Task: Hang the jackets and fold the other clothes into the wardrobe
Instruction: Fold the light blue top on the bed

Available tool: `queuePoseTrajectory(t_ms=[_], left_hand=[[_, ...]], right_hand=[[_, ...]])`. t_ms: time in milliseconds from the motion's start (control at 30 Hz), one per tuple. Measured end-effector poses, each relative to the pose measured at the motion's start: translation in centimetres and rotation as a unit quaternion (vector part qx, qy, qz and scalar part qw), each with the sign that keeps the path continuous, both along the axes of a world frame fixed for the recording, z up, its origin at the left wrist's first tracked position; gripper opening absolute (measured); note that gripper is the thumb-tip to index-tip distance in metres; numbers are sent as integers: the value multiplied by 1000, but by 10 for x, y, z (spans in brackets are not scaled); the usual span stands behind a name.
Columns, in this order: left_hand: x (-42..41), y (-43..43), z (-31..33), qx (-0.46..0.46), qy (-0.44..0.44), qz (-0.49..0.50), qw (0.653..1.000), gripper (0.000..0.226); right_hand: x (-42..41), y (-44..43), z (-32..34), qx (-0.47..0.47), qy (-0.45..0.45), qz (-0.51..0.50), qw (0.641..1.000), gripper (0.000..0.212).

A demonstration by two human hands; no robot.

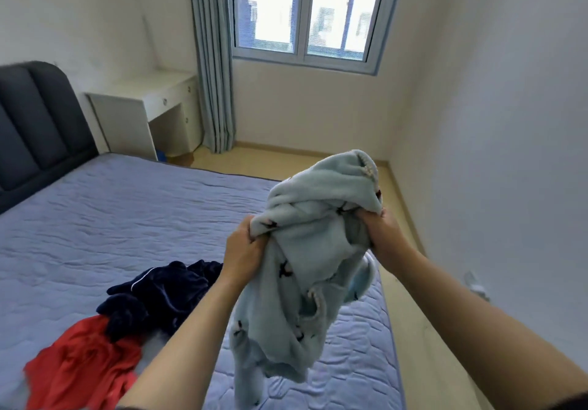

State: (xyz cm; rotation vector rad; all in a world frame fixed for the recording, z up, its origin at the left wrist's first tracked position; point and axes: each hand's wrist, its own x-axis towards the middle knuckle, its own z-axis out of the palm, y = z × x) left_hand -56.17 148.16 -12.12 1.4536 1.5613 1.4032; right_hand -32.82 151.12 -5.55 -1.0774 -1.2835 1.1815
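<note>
A light blue fleece garment [302, 269] with small dark prints hangs bunched in the air over the right side of the bed. My left hand [243, 250] grips its upper left edge. My right hand [381, 234] grips its upper right part, fingers buried in the fabric. Lower left on the mattress lie a dark navy garment [159, 295] with white piping and a red garment [86, 365], crumpled and touching each other. No wardrobe is in view.
The bed [111, 218] has a grey-blue quilted mattress and a dark padded headboard [35, 129] at left. A white desk [143, 110] stands by the curtain [213, 59] and window [305, 11]. A strip of wood floor [410, 282] runs between bed and right wall.
</note>
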Motion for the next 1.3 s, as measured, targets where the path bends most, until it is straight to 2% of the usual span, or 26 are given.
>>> queuePoseTrajectory(t_ms=[67, 100, 167, 200, 233, 267, 300, 367, 400, 433, 467, 500, 567, 600, 633, 667, 733, 800, 900, 1000, 1033, 1067, 1133, 1167, 1267, 1300], left_hand=[[3, 3, 14, 69, 35, 29, 997, 13], [6, 5, 21, 100, 53, 27, 993, 15], [13, 8, 33, 163, 113, 7, 980, 21], [16, 8, 37, 196, 145, -5, 970, 24], [20, 9, 42, 227, 170, -17, 959, 26], [22, 9, 46, 251, 187, -30, 949, 27], [22, 9, 51, 268, 199, -42, 942, 27], [19, 9, 60, 294, 217, -64, 929, 28], [16, 8, 63, 306, 226, -77, 921, 29], [14, 9, 66, 318, 237, -92, 913, 30], [12, 9, 68, 326, 248, -111, 906, 31], [11, 9, 70, 329, 259, -131, 898, 32], [10, 6, 69, 328, 282, -163, 886, 28], [9, 5, 66, 323, 293, -172, 883, 25], [5, 4, 62, 314, 301, -179, 883, 24], [0, 3, 55, 301, 307, -183, 884, 25], [-14, 0, 42, 266, 310, -191, 892, 33], [-27, -5, 30, 215, 294, -207, 908, 44], [-43, -13, 20, 160, 219, -219, 937, 53], [-54, 3, 26, 111, 68, -100, 986, 41], [-55, 13, 31, 84, 51, -59, 993, 41], [-55, 25, 39, 58, 59, -46, 995, 49], [-46, 45, 53, 46, 68, -88, 993, 84], [-39, 53, 62, 47, 59, -116, 990, 83], [-22, 67, 87, 111, 62, -107, 986, 35], [-20, 70, 96, 145, 60, -100, 983, 26]], right_hand=[[35, -3, -8, -64, -154, 91, 982, 46], [51, -4, -12, -110, -230, 178, 950, 47], [74, -6, -13, -196, -400, 307, 841, 50], [81, -4, -10, -227, -480, 326, 782, 57], [84, 1, -6, -234, -530, 320, 749, 63], [83, 8, 0, -217, -531, 303, 761, 61], [78, 16, 8, -190, -493, 266, 806, 52], [64, 29, 25, -135, -383, 117, 906, 40], [54, 34, 34, -130, -314, 57, 939, 33], [43, 38, 47, -143, -243, 56, 958, 31], [31, 44, 56, -174, -180, 117, 961, 42], [18, 47, 65, -208, -144, 200, 947, 57], [-16, 49, 69, -260, -162, 303, 902, 66], [-31, 49, 67, -265, -213, 299, 892, 65], [-44, 50, 61, -256, -249, 263, 896, 58], [-56, 51, 54, -226, -254, 215, 916, 44], [-66, 51, 43, -167, -193, 123, 959, 10], [-68, 47, 42, -126, -102, 65, 985, 14], [-69, 45, 50, -79, -21, 46, 996, 20], [-65, 40, 60, -33, 25, 60, 997, 23], [-62, 37, 64, -17, 38, 64, 997, 23], [-59, 35, 67, -8, 56, 73, 996, 23], [-55, 31, 74, 0, 66, 92, 994, 23], [-53, 29, 76, 6, 62, 97, 993, 23], [-38, 22, 84, -3, 40, 114, 993, 22], [-30, 22, 86, -4, 28, 116, 993, 19]])
